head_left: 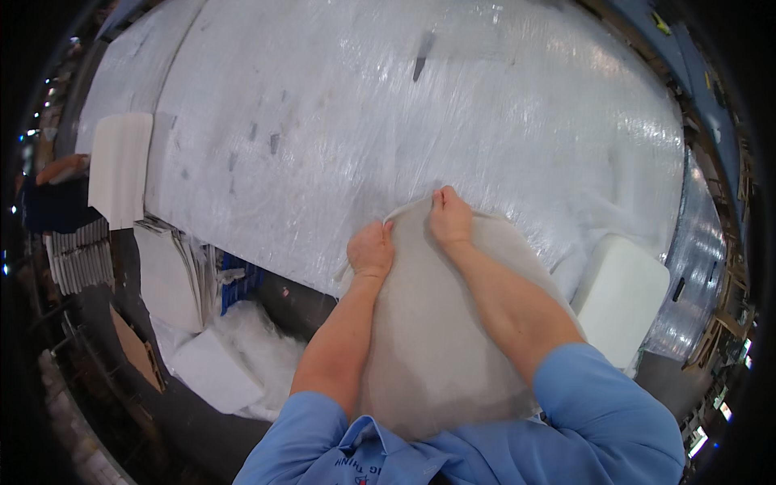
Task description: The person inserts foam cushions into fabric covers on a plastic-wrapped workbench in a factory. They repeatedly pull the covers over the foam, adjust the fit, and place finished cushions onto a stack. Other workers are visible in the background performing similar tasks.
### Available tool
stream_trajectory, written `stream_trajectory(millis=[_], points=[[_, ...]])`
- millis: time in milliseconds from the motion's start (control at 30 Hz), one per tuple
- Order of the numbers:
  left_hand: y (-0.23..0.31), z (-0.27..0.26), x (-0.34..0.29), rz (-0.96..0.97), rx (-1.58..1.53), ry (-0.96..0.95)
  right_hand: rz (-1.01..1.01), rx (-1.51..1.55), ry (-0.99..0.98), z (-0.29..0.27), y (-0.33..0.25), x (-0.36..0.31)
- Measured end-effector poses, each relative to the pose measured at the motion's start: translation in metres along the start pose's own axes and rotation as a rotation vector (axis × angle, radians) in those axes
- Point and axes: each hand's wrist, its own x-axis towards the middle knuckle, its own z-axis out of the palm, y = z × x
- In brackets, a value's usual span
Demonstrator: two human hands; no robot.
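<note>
Both hands are up at the far edge of a pale grey sheet [436, 339], a wide, soft-looking piece of material that drapes from the person's chest out onto the tabletop [404, 105]. The left hand [371, 250] clamps the sheet's upper left corner, fingers [380, 234] curled tight over the edge, with a little white lip of material poking out just beside the knuckles. The right hand [449, 217] sits a touch further out, fingers pressed together and folded down onto the top rim of the sheet; whether the thumb is tucked beneath the edge is hard to tell from here. The two hands are close, nearly side by side, with the sheet's curved top edge running between them and on to the right.

The tabletop is wrapped in shiny clear plastic film that catches the light, and the sheet's far edge lies right on that film. To the right, just beside the sheet, sits a white foam block [618, 295] with rounded corners. Off to the left, a white folded panel [120, 166] hangs over the tabletop's edge, and below it stand stacked white boards [166, 275]. Lower left, more white foam pieces [214, 368] lie on the floor, near a blue crate [238, 283]. Blue sleeves frame the bottom.
</note>
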Motion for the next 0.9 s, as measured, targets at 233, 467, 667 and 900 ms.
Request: stream_trajectory(millis=[233,467,667,900], points=[[-0.013,-0.051,-0.009,0.146,-0.200,-0.172,-0.040,0.046,-0.336,-0.061,-0.001,-0.002],[-0.057,-0.071,-0.025,-0.097,0.165,-0.369,-0.198,-0.445,-0.477,-0.108,0.024,0.023],[-0.047,-0.047,-0.030,-0.268,0.238,-0.145,-0.028,-0.242,-0.132,-0.064,0.023,0.006],[-0.056,-0.022,-0.029,-0.157,0.192,0.215,-0.093,-0.142,-0.068,-0.053,0.025,0.009]])
